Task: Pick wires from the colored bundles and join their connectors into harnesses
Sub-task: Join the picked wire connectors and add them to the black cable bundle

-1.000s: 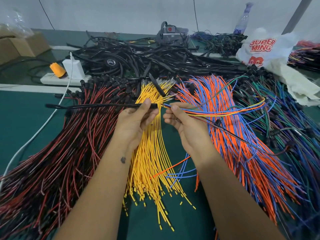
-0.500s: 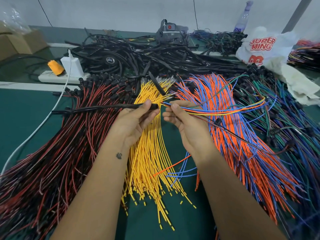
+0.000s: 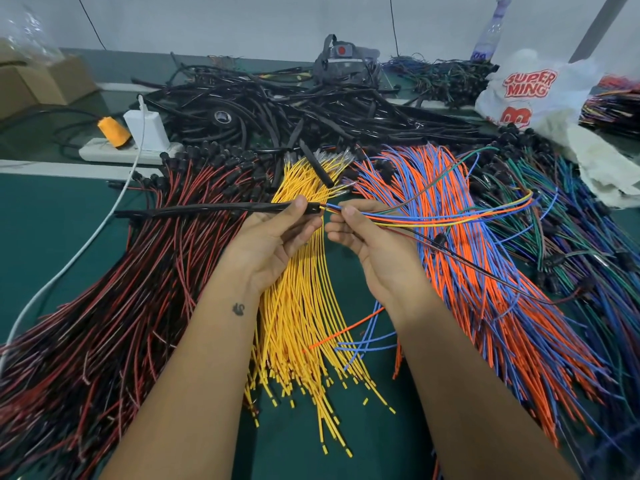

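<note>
My left hand (image 3: 277, 237) pinches the right end of a long black sleeve (image 3: 194, 211) that stretches out to the left. My right hand (image 3: 374, 244) pinches a small group of coloured wires (image 3: 433, 220), blue, yellow, orange and green, whose tips enter the sleeve's mouth between my thumbs. A thin black-and-red lead with a black connector (image 3: 440, 240) trails from that hand to the right. Below lie the yellow bundle (image 3: 304, 323), the red-and-black bundle (image 3: 121, 323), the orange-and-blue bundle (image 3: 485, 289) and the green-and-blue bundle (image 3: 588, 237).
A heap of black sleeves and cables (image 3: 294, 109) fills the back of the green table (image 3: 52, 220). A power strip (image 3: 114, 150) with a white charger and orange plug sits at back left, its white cable running forward. A white plastic bag (image 3: 530, 88) and cardboard boxes (image 3: 38, 81) stand behind.
The two hands have stayed close together; the wire tips have gone a little way into the sleeve's mouth. The sleeve's far end has tilted slightly.
</note>
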Motion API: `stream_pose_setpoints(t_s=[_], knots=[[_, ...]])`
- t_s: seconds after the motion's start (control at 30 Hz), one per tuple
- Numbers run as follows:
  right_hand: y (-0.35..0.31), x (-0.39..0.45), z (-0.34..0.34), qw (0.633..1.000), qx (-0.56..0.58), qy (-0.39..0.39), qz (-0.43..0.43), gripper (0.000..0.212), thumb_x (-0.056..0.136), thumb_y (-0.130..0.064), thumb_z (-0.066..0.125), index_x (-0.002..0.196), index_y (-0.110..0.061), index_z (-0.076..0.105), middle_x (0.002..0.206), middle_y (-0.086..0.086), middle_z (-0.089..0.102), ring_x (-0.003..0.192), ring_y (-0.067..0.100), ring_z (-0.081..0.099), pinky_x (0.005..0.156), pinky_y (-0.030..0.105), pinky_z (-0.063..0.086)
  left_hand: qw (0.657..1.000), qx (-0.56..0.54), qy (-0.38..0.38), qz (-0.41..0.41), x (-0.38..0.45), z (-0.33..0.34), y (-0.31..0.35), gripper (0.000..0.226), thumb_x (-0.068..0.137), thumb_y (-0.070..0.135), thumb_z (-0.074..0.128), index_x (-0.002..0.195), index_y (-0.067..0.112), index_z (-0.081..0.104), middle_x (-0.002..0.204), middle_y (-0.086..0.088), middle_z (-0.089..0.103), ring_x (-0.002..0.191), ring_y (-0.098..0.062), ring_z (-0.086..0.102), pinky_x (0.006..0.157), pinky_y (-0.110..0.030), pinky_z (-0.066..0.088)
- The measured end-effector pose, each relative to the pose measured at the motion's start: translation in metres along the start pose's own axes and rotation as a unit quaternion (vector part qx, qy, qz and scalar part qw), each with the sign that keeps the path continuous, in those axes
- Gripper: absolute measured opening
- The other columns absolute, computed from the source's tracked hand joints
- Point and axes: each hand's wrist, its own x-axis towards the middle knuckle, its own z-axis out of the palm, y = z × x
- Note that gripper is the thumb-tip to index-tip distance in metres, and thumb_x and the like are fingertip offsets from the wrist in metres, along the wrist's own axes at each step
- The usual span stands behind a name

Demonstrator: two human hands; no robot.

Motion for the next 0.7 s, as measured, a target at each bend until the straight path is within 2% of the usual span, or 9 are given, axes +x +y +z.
stream_pose_setpoints(t_s=[0.27,0.47,0.7], knots=[[0.001,0.000,0.001,0.999,-0.034,0.039,0.001,0.013,0.095,-0.002,0.055,0.088,-0.006,0.066,0.078,0.009,0.069,0.068,0.014,0.068,0.072,0.025,0.059,0.999,-0.023,-0.002,0.039,-0.002,0.002,-0.003,0.017,0.068,0.010,0.069,0.084,0.007,0.065,0.074,-0.005,0.072,0.070,-0.012,0.071,0.057,-0.013,0.053],[0.004,0.000,0.001,0.990,-0.117,0.042,-0.067,0.005,0.092,-0.002,0.061,0.093,0.001,0.065,0.079,0.017,0.068,0.071,0.019,0.070,0.070,0.028,0.058,0.995,0.003,0.004,0.101,0.000,0.004,-0.009,0.017,0.078,-0.001,0.066,0.093,0.004,0.063,0.082,-0.007,0.073,0.077,-0.015,0.071,0.063,-0.015,0.054],[0.002,0.000,-0.004,0.991,-0.118,0.003,-0.059,0.005,0.091,-0.003,0.062,0.089,-0.005,0.066,0.080,0.019,0.069,0.073,0.022,0.071,0.071,0.029,0.058,0.994,0.034,-0.004,0.104,0.000,0.003,-0.010,0.014,0.075,0.007,0.069,0.089,0.008,0.065,0.079,-0.003,0.073,0.074,-0.013,0.071,0.063,-0.016,0.054]])
